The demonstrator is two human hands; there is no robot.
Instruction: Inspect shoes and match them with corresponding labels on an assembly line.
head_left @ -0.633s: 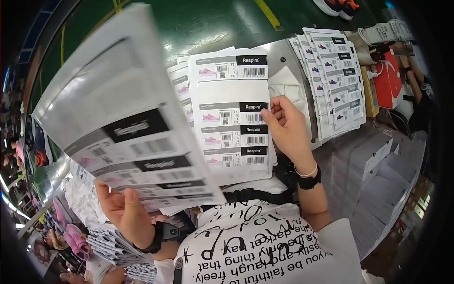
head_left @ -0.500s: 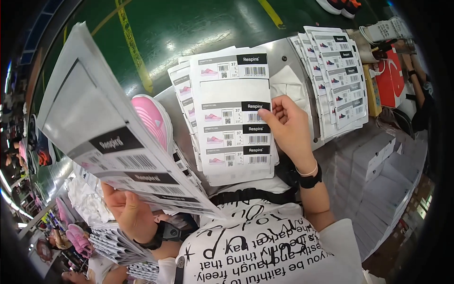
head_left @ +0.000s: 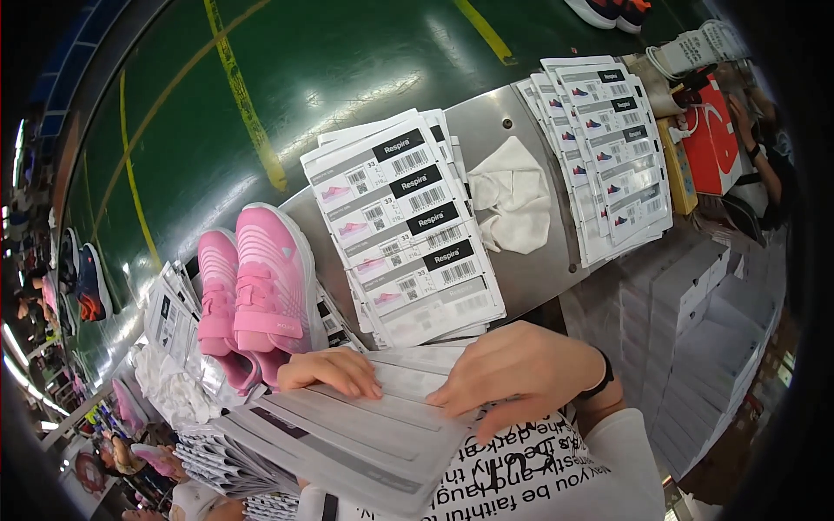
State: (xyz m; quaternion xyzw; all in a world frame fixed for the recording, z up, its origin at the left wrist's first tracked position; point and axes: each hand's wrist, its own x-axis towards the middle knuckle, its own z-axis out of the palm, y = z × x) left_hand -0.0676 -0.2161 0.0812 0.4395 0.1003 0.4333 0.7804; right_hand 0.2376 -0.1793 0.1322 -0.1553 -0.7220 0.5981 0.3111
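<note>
Close to my body, my left hand (head_left: 328, 373) and my right hand (head_left: 521, 373) both grip a bunch of label sheets (head_left: 356, 434), slightly blurred by motion. The left fingers lie over its far edge, and the right hand pinches its right side. Just beyond them rests a stack of printed label sheets (head_left: 408, 221), each label showing a pink shoe and a barcode. A pair of pink sneakers (head_left: 274, 278) stands left of that stack. To its right is a crumpled white cloth (head_left: 512, 195).
Another pile of label sheets with dark shoes (head_left: 625, 161) sits farther right on the metal surface (head_left: 556, 269). Beyond it are a red box (head_left: 714, 139) and a white power strip (head_left: 695, 50). Grey boxes (head_left: 704, 321) stand lower right. A green surface (head_left: 347, 52) stretches across the back.
The sheets raised in my left hand have come down near my body. My right hand has left the stack and holds them too. The pink sneakers now show fully; the stack's top sheet differs.
</note>
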